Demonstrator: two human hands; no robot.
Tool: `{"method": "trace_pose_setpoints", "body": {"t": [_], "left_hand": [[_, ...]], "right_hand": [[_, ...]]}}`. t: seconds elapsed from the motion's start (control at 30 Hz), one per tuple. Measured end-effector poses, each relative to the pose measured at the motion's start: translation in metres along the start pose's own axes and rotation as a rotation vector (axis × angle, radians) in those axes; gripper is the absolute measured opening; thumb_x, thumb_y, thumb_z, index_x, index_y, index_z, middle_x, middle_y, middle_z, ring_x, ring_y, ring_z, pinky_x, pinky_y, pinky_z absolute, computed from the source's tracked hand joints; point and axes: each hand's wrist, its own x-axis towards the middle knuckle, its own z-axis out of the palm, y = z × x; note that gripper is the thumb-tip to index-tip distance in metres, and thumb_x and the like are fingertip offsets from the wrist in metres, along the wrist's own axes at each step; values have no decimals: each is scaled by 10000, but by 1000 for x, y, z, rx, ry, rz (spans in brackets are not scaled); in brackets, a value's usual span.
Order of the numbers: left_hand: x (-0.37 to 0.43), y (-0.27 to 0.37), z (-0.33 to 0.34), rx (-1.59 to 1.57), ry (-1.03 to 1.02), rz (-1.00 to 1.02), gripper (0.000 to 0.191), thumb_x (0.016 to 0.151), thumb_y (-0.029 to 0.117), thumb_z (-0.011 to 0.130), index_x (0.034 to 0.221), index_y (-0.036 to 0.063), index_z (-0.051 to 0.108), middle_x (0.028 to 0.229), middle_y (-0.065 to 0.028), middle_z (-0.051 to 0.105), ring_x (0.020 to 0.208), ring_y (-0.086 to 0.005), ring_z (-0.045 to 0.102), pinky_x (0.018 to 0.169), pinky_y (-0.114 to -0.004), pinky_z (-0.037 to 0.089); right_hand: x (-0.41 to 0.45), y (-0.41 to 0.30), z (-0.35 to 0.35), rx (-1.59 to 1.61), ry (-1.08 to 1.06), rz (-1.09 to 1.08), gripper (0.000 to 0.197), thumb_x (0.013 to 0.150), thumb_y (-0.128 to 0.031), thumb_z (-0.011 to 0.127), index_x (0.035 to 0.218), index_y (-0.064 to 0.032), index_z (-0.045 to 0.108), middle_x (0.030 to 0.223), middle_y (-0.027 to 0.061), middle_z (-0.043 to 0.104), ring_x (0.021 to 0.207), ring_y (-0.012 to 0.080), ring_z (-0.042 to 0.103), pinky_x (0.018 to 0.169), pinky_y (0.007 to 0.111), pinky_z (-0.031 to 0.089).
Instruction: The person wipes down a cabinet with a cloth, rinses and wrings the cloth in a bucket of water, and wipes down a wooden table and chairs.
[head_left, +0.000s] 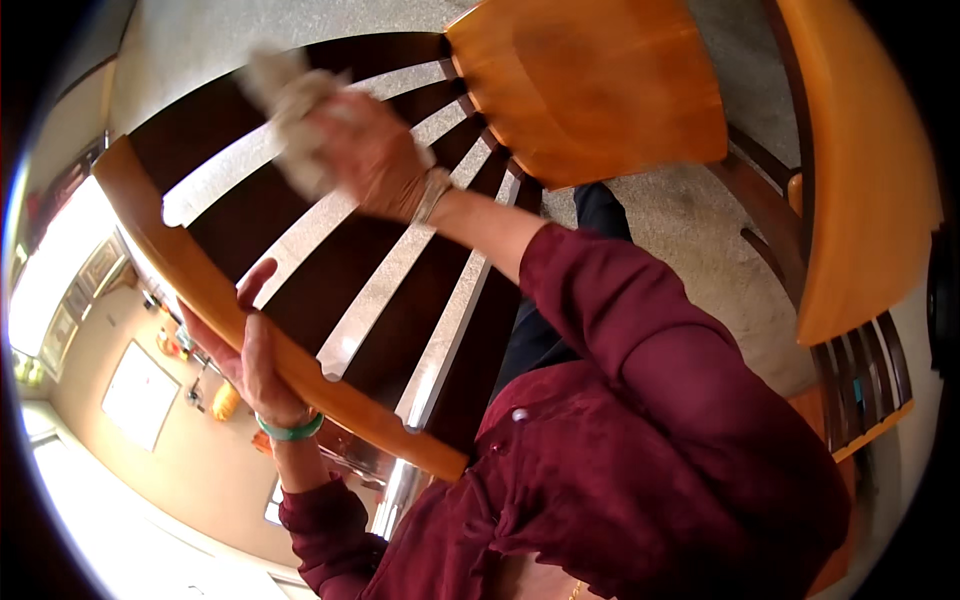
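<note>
A wooden chair stands tilted in view before me, with dark brown back slats (315, 300) and a lighter top rail (345, 392). My left hand (268, 375), a green bangle at its wrist, grips that rail with the thumb on the slat side and fingers around the outer side. A crumpled beige cloth (296, 131) is in my right hand (375, 157), over the upper slats. Both cloth and hand are motion-blurred, so whether the cloth touches a slat is hard to tell. Beyond the slats is the chair's glossy orange-brown seat (600, 82).
At the right, close by, rises a curved light-wood panel (862, 187) on dark wooden supports. Below it another slatted chair back (870, 386) shows. Speckled grey floor (675, 232) lies underneath. A wall (90, 367) and bright windows are at the far left.
</note>
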Motion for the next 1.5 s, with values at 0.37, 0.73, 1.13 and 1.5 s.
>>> {"method": "trace_pose_setpoints", "body": {"t": [0.37,0.73,1.13,1.5], "left_hand": [[5,-7,8,174,48,-67,676,759,229,457,1370,84,205,1050,-219,572,995,-258,553,965,-379,292],[9,-4,4,132,-15,-17,618,813,264,474,1334,54,217,1013,-234,583,1000,-292,548,975,-432,293],[5,-11,1,122,48,-94,804,762,348,514,1402,72,114,984,-224,571,897,-260,568,889,-399,381],[7,-13,-1,136,-3,-45,672,799,368,488,1327,45,226,1018,-233,558,1015,-288,515,959,-442,312]], "right_hand": [[-109,181,-55,-466,-516,848,332,843,-259,491,1169,-211,459,1085,205,483,892,428,558,728,515,482],[-82,196,-95,-478,-535,607,363,759,-167,549,1122,-189,552,1066,188,552,926,374,553,745,478,477],[33,286,-155,-1243,-738,184,553,773,-389,579,1297,-371,403,1259,84,402,829,296,580,652,474,480],[-52,214,-319,-1318,-295,832,590,829,-238,558,1369,-289,329,1204,181,401,872,345,573,630,403,503]]}}
